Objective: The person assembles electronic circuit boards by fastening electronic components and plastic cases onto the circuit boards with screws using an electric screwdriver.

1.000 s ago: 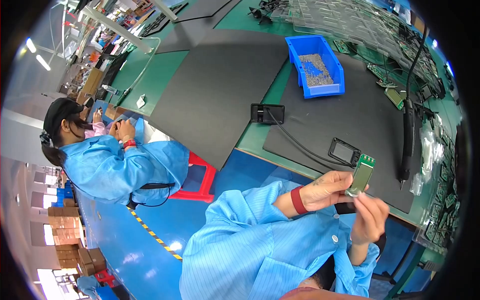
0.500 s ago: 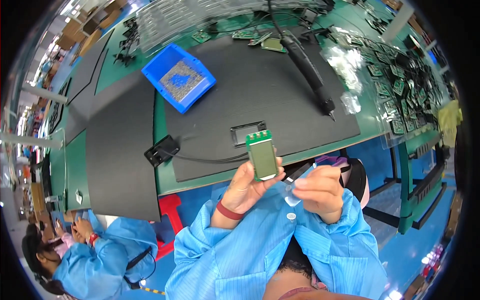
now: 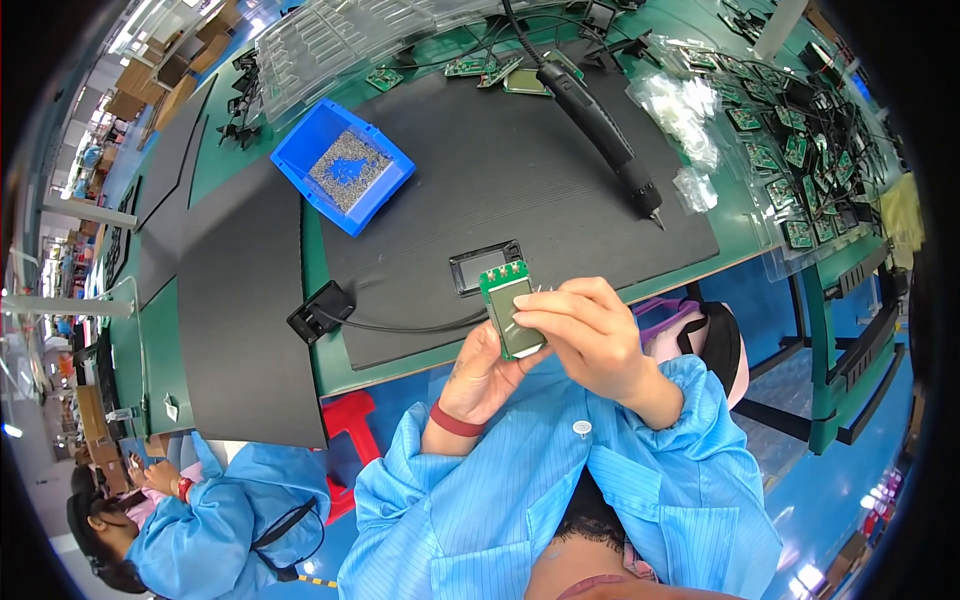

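Note:
My left hand [image 3: 474,382] grips a green circuit board with a grey display [image 3: 506,308] by its lower part, tilted up over the table's front edge. The fingertips of my right hand [image 3: 595,335] are pinched together over the display's right side. Small clear or white bits show by those fingertips, but I cannot make out what they hold. Just beyond the board, a black rectangular frame with a window [image 3: 468,270] lies on the black mat. To the left sits a black plastic housing [image 3: 322,311], its cable running toward my left hand.
A blue bin of small metal parts [image 3: 345,170] stands on the mat [image 3: 440,180]. A black electric screwdriver [image 3: 605,125] lies at the right. Beyond it are clear plastic bags [image 3: 685,115] and several wired circuit boards [image 3: 795,170]. A co-worker [image 3: 215,510] sits at lower left.
My right hand has moved up and left from beside the board onto its display. The clear film it held before is no longer plainly visible. My left hand still holds the board.

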Motion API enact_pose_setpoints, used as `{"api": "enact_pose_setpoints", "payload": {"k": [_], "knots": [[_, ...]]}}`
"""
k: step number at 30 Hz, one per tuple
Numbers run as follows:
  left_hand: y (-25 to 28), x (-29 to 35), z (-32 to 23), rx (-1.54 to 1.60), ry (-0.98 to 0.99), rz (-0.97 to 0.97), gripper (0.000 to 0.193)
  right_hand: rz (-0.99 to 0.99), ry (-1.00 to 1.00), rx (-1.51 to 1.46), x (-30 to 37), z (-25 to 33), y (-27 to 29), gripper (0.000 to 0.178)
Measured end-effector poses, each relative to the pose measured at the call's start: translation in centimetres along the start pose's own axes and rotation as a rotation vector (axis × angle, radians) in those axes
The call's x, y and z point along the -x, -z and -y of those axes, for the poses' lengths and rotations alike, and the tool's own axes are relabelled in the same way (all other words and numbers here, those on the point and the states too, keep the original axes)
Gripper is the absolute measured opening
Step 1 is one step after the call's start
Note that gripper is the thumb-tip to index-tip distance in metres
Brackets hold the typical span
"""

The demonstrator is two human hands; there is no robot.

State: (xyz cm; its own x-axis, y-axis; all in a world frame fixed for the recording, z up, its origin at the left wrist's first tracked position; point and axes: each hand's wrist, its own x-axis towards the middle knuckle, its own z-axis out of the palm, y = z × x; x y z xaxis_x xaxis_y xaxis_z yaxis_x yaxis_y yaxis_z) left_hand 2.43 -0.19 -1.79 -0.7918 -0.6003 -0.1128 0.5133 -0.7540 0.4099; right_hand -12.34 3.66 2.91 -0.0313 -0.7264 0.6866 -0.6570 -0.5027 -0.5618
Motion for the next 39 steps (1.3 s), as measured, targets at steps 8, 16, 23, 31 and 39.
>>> {"api": "enact_pose_setpoints", "payload": {"k": [8, 16, 23, 31, 39], "knots": [[0.3, -0.8, 0.1, 0.195, 0.045, 0.081, 0.062, -0.441, -0.393, -0.118, -0.2, -4.5, 3.9, 0.012], [0.5, -1.2, 0.0, 0.321, 0.07, 0.131, 0.064, -0.509, -0.504, 0.484, 1.7, -12.0, 8.3, 0.015], [-1.1, 0.0, -3.9, -0.129, -0.05, 0.166, 0.075, -0.177, -0.548, 0.621, 1.6, -13.0, 8.0, 0.015], [-7.9, 4.5, -13.4, -0.685, -0.521, 0.223, 0.066, -0.168, -0.644, 0.667, 4.3, -15.9, 11.4, 0.027], [-10.0, 15.2, -16.3, -0.982, -1.035, -0.123, 0.078, -0.36, -0.521, 0.481, 3.0, -16.6, 10.5, 0.026]]}}
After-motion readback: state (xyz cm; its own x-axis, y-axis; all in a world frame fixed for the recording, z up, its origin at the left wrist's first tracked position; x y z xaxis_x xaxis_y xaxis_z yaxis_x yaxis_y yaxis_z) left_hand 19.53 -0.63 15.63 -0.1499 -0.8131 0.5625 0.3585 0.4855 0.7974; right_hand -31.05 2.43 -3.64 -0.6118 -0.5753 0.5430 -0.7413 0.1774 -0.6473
